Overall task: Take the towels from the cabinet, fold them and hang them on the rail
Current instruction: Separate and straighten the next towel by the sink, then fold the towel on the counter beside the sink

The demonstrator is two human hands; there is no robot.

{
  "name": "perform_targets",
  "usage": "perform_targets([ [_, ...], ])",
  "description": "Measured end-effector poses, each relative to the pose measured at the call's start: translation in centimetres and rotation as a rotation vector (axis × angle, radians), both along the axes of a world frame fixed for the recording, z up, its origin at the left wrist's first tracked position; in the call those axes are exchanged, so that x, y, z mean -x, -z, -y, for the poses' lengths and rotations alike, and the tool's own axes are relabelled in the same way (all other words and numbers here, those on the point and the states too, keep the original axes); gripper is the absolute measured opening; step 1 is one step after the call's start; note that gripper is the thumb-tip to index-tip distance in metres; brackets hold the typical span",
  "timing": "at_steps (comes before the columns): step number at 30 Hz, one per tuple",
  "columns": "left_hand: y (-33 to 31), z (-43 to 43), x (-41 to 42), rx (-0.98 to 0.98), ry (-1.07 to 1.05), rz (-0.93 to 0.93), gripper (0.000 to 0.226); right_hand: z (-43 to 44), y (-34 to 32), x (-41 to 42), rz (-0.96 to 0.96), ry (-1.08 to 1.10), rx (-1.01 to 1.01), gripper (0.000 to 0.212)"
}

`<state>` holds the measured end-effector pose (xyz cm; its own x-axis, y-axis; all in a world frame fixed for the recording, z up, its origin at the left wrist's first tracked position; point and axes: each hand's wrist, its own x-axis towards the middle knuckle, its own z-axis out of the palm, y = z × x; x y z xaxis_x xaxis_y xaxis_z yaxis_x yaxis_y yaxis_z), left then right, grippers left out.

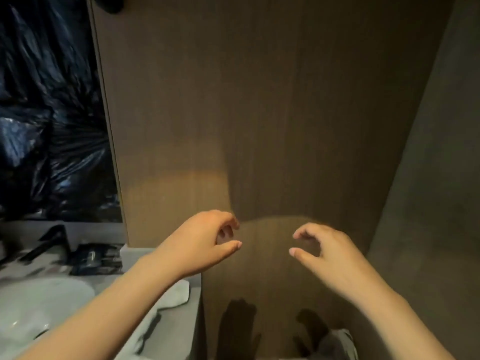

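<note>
The cabinet door is brown with a fine vertical grain and has a paler orange band on its lower left part. Left of the door, the plastic sheet is glossy black with bluish shine. Below-left of it, the basin is white and the counter grey. Right of it, the wall is grey.

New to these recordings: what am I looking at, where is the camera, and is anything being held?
There is no machine: a person wears one wide-angle camera on the head, looking forward and down. The bare left hand and right hand reach side by side toward a tall brown wood-grain cabinet panel, fingers half curled, holding nothing. To the left, a grey counter carries a round white basin, a dark tap, dark flat packets and a crumpled white cloth.
</note>
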<state>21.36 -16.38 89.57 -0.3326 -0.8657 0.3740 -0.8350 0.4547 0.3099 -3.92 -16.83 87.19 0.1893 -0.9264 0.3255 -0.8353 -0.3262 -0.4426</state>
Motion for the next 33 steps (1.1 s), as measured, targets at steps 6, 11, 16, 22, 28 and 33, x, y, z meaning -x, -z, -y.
perform_targets([
  [6, 11.0, -2.4, 2.4, -0.244, -0.098, -0.038, 0.029, -1.9, 8.9, 0.0, -0.076, -0.085, -0.193, 0.023],
  [11, 18.3, -5.6, 3.0, -0.461, -0.205, -0.167, 0.023, -2.9, 13.6, 0.0, -0.091, -0.108, -0.321, 0.026],
  [16, 22.2, -8.8, 2.2, -0.543, -0.316, -0.242, 0.01, -3.3, 17.1, -1.0, -0.126, -0.147, -0.428, 0.024],
  [22, 23.6, -11.1, -0.4, -0.578, -0.441, -0.296, 0.008, -3.2, 18.7, -4.7, -0.191, -0.215, -0.477, 0.025],
  [28, 23.8, -12.3, -4.9, -0.561, -0.537, -0.336, 0.009, -2.8, 19.7, -10.6, -0.21, -0.295, -0.528, 0.025],
  [33, 23.9, -13.8, -10.6, -0.576, -0.596, -0.354, 0.012, -2.8, 20.3, -16.6, -0.174, -0.32, -0.554, 0.016],
])
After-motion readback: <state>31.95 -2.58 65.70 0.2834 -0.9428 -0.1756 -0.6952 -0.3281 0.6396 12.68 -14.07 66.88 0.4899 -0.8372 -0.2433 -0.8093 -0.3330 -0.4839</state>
